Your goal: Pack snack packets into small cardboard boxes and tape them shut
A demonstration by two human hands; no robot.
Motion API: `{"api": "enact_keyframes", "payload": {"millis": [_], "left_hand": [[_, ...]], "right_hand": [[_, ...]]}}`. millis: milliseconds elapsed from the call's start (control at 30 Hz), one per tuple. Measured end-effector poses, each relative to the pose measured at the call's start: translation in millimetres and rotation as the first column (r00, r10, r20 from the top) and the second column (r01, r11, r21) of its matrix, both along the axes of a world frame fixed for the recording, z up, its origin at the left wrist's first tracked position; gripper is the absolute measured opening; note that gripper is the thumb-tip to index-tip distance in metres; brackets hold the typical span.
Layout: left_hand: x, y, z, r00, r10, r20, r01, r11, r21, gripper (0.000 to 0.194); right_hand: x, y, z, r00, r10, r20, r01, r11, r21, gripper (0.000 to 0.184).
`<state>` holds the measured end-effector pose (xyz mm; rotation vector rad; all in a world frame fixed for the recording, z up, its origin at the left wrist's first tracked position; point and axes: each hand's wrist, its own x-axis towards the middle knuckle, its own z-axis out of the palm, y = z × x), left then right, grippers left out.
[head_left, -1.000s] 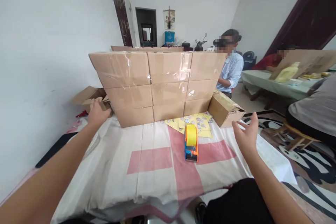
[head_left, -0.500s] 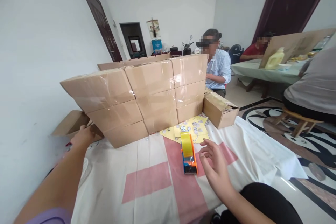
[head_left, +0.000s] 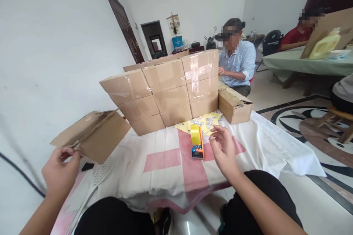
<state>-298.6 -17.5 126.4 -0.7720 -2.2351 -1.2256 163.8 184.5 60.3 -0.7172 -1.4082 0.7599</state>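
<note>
At the left, my left hand (head_left: 62, 165) pinches the near edge of a cardboard box (head_left: 103, 136), which is tilted and has its flaps loose. My right hand (head_left: 224, 148) hovers above the cloth with its fingers apart and slightly curled, holding nothing. Just left of it stands a tape dispenser (head_left: 198, 143) with an orange and blue frame and a roll of yellow tape. Behind the dispenser lies a yellow patterned sheet (head_left: 211, 120).
Stacked, taped cartons (head_left: 171, 97) form a wall across the table. Another carton (head_left: 234, 104) sits to their right. A white plastic fly swatter (head_left: 102, 172) lies at the left on the tablecloth (head_left: 162, 176). A co-worker (head_left: 237, 58) in a light blue shirt sits beyond.
My left hand has drawn the cardboard box out from beside the carton wall, nearer to me. The view has turned left. My right hand stays beside the tape dispenser.
</note>
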Motion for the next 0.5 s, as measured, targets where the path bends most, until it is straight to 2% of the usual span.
{"api": "enact_keyframes", "payload": {"millis": [67,133,167,233,300,333,400,467,500], "left_hand": [[20.8,-25.1,-10.5,0.988,-0.148,0.035,0.141,0.98,0.143,0.026],[39.4,-40.8,-27.7,0.937,-0.345,0.053,0.329,0.923,0.2,0.03],[48.4,-44.9,-37.9,0.903,-0.426,0.055,0.409,0.892,0.191,0.029],[66.1,-45.7,-58.5,0.828,-0.559,0.049,0.552,0.827,0.104,0.022],[82.2,-37.7,-76.6,0.73,-0.678,0.084,0.68,0.733,0.007,0.013],[88.5,-31.2,-84.0,0.678,-0.725,0.121,0.733,0.68,-0.035,0.009],[94.8,-16.2,-94.6,0.594,-0.779,0.201,0.803,0.59,-0.085,0.005],[90.7,-1.4,-99.7,0.568,-0.791,0.23,0.822,0.56,-0.102,0.006],[84.6,5.2,-100.6,0.583,-0.785,0.211,0.811,0.576,-0.098,0.008]], "right_hand": [[-4.3,-2.4,0.1,0.993,0.051,0.104,-0.059,0.996,0.07,0.028],[-10.8,-5.3,-4.6,0.944,0.16,0.287,-0.2,0.973,0.115,0.034],[-15.3,-7.5,-9.0,0.893,0.227,0.389,-0.288,0.952,0.107,0.043],[-26.7,-13.3,-21.4,0.752,0.362,0.551,-0.453,0.891,0.031,0.074],[-41.0,-19.8,-36.3,0.638,0.464,0.614,-0.547,0.835,-0.063,0.105],[-48.8,-22.4,-43.5,0.62,0.495,0.609,-0.561,0.822,-0.097,0.112],[-63.8,-24.2,-55.2,0.65,0.517,0.557,-0.55,0.826,-0.125,0.114],[-76.8,-21.2,-62.3,0.7,0.507,0.503,-0.52,0.845,-0.127,0.11],[-82.3,-18.6,-64.9,0.714,0.498,0.493,-0.51,0.852,-0.122,0.108]]}}
